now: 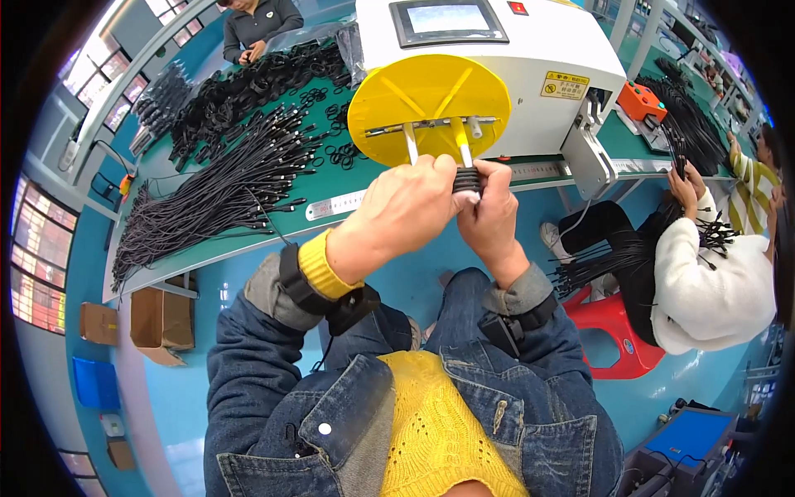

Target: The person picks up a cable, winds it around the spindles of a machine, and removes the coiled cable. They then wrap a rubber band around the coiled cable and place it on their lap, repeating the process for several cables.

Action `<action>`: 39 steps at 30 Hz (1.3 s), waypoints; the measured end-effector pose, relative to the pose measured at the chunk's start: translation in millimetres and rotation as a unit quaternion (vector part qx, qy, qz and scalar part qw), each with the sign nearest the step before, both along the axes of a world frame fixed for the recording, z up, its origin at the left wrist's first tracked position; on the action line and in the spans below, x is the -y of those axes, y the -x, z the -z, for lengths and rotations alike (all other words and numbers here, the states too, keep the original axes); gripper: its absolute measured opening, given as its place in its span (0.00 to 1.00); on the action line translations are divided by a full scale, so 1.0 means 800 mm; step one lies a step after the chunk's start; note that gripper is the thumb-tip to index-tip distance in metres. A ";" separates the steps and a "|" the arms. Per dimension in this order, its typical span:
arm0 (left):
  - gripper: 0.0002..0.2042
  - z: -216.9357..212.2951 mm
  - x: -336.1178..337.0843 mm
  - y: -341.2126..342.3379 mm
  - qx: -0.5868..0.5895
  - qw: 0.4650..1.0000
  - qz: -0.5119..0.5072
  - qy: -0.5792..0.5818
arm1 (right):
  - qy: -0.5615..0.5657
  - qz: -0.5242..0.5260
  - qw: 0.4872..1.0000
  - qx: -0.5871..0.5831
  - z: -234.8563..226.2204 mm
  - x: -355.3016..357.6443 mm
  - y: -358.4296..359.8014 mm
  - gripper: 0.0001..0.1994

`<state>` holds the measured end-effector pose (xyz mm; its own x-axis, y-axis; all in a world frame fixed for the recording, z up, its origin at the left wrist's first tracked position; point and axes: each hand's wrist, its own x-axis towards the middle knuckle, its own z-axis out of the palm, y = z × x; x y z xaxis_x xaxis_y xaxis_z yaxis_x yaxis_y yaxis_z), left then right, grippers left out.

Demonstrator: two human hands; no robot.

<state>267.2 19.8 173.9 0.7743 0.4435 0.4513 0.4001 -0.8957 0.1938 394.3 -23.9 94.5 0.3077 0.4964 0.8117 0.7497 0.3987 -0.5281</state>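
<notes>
A white winding machine carries a yellow round disc facing me, with two metal pegs sticking out toward me. Black cable is wrapped in several turns at the right-hand peg. My left hand is closed in front of the disc, its fingers pressed against the left side of the coil. My right hand grips the same coil from the right, thumb and fingers pinched on it. The fingertips between the two hands are partly hidden.
Bundles of straight black cables lie on the green table at left, with black coiled cables behind. A metal ruler runs along the front edge. At right, a person in white sits on a red stool; another person works opposite.
</notes>
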 end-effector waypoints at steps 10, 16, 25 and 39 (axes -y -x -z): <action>0.14 0.000 0.052 0.031 -0.019 0.999 0.026 -0.027 | 0.071 0.015 0.996 -0.042 -0.018 0.073 0.048 0.09; 0.15 0.050 0.088 0.073 0.016 0.997 -0.032 0.061 | 0.131 -0.044 0.989 0.046 0.018 0.087 0.066 0.10; 0.17 0.129 0.042 0.157 0.259 0.684 0.000 0.682 | 0.208 -0.213 0.952 0.068 0.077 0.043 0.128 0.09; 0.12 0.161 0.020 0.186 -0.302 0.674 -0.056 0.672 | 0.368 -0.246 0.842 0.309 0.099 0.047 0.170 0.11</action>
